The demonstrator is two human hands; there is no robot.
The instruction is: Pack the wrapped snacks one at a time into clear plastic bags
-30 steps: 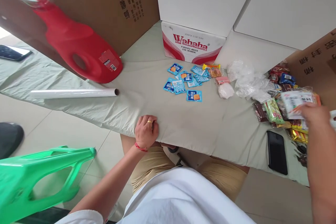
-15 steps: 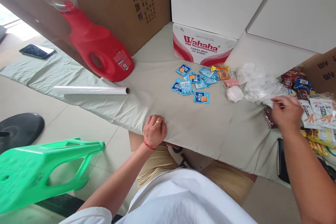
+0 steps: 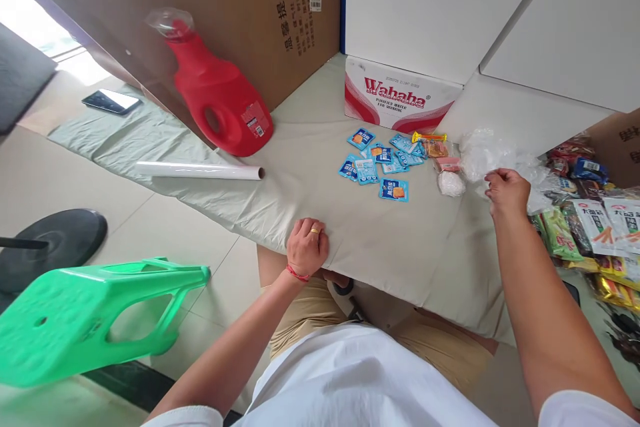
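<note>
My left hand [image 3: 307, 247] rests on the front edge of the cloth-covered table [image 3: 360, 233], its fingers curled under with nothing seen in them. My right hand [image 3: 507, 192] is held over the table in front of crumpled clear plastic bags [image 3: 480, 153]. Its thumb and fingers are pinched together; what they hold, if anything, I cannot make out. Left of it lie a white wrapped lump [image 3: 451, 183], a pink-labelled packet [image 3: 448, 165] and a brownish snack packet [image 3: 434, 148]. Several small blue snack sachets [image 3: 393, 189] are loosely grouped mid-table.
Mixed snack packets [image 3: 595, 227] crowd the right side. A Wahaha carton [image 3: 400, 97] and white boxes [image 3: 410, 7] stand behind. On the left are a red jug [image 3: 225, 107], a white roll [image 3: 200, 171] and a phone [image 3: 111, 101]. A green stool [image 3: 100, 320] is on the floor.
My right hand has moved left, from beside the snack packets to in front of the clear plastic bags. The view has shifted slightly; my left hand stays on the table edge.
</note>
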